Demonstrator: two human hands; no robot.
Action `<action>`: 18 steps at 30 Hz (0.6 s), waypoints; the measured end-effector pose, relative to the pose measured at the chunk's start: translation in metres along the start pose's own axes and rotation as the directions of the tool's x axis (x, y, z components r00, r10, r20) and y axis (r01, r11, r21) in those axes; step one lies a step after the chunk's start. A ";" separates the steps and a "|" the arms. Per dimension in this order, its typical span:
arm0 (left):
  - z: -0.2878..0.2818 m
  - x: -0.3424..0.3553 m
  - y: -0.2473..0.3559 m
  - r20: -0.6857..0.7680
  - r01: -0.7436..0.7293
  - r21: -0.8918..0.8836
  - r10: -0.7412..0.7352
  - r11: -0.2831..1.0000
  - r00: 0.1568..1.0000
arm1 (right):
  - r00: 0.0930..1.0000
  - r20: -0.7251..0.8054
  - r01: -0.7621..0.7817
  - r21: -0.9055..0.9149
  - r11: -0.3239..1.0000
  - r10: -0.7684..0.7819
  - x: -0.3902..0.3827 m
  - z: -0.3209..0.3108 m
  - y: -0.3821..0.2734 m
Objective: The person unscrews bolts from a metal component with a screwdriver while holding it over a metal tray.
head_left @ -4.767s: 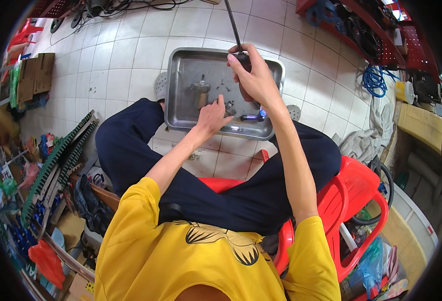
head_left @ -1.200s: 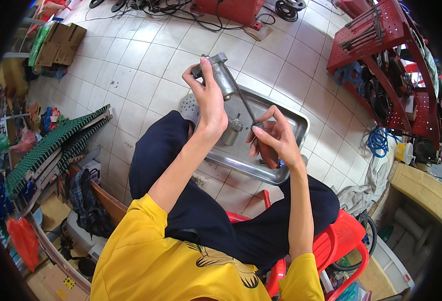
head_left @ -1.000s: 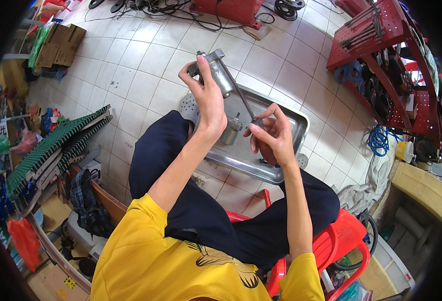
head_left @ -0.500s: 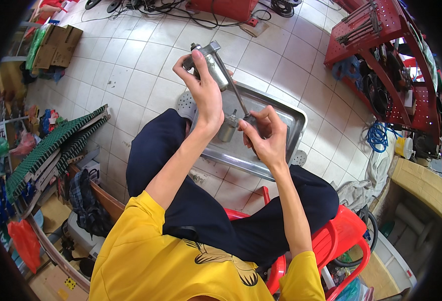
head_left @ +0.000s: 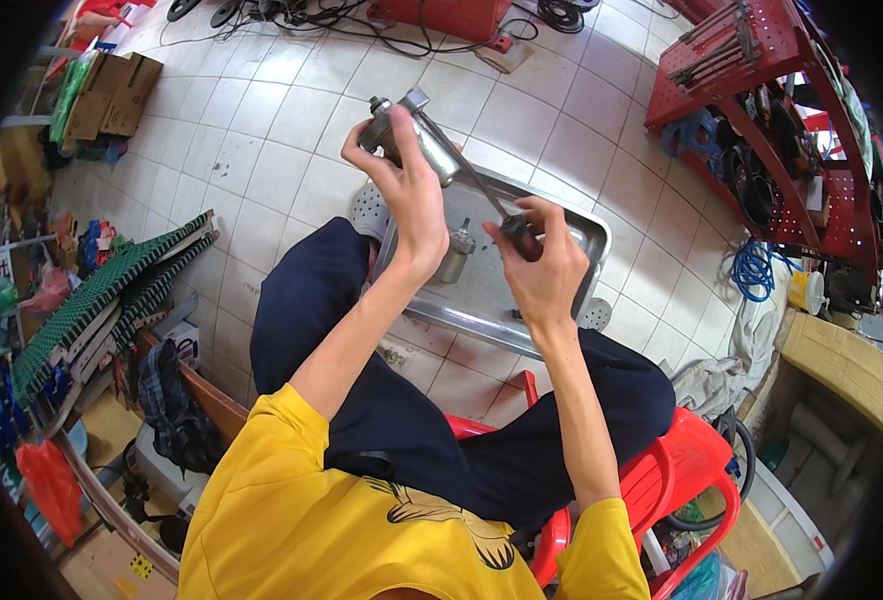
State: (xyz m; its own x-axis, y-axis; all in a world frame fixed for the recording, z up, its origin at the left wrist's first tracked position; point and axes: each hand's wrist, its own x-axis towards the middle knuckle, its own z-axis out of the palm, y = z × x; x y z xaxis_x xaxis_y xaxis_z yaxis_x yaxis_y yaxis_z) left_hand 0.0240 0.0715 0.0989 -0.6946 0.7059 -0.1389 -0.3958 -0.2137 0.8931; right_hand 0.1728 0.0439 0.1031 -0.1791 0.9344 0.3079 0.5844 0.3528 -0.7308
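Observation:
My left hand [head_left: 413, 205] is wrapped round a silver metal cylinder [head_left: 434, 150], which looks like a small motor, and holds it tilted above the tray. A thumb presses along its side. In my right hand [head_left: 549, 278] is a screwdriver [head_left: 484, 190]; its dark handle lies in my curled fingers. Its long shaft slants up and left to a bracket-like lug [head_left: 416, 98] at the cylinder's far end; whether the tip touches it I cannot tell. Below, a second, smaller metal cylinder [head_left: 452, 264] with a thin stem stands or lies in the metal tray [head_left: 602, 245].
The tray sits on white floor tiles [head_left: 291, 110] in front of my knees. A red perforated tool rack [head_left: 681, 90] is at far right, a blue coiled hose [head_left: 754, 272] below it. Red plastic chair [head_left: 696, 455] at lower right; green-black slatted panels [head_left: 101, 300] at left; cardboard boxes [head_left: 111, 95] at far left.
My right hand has shifted slightly right with the screwdriver, and its dark handle shows more. The cylinder in my left hand has tipped and moved slightly down. The smaller cylinder is less covered.

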 end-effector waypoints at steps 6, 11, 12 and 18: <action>0.001 0.003 -0.002 -0.001 -0.032 0.112 0.032 0.993 0.999 | 0.971 0.226 -0.103 0.107 0.989 0.077 0.001 0.001 0.009; -0.004 0.011 -0.002 0.017 -0.050 0.112 0.049 0.992 0.999 | 0.868 0.478 -0.339 0.381 0.860 0.130 0.007 -0.008 0.021; -0.004 0.011 -0.001 0.017 -0.032 0.107 0.030 0.994 0.999 | 0.827 0.546 -0.426 0.450 0.785 0.135 0.008 -0.010 0.027; -0.001 0.005 0.014 0.057 0.088 -0.002 -0.088 0.996 0.994 | 0.408 0.902 -0.827 0.301 0.474 0.138 0.022 -0.039 0.032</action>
State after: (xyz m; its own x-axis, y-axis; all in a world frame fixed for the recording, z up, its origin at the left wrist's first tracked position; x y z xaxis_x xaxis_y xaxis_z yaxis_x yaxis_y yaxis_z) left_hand 0.0146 0.0719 0.1101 -0.6218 0.7592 -0.1923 -0.4568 -0.1520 0.8765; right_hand 0.2184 0.0741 0.1110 -0.7065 0.4742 -0.5253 0.1870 -0.5908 -0.7848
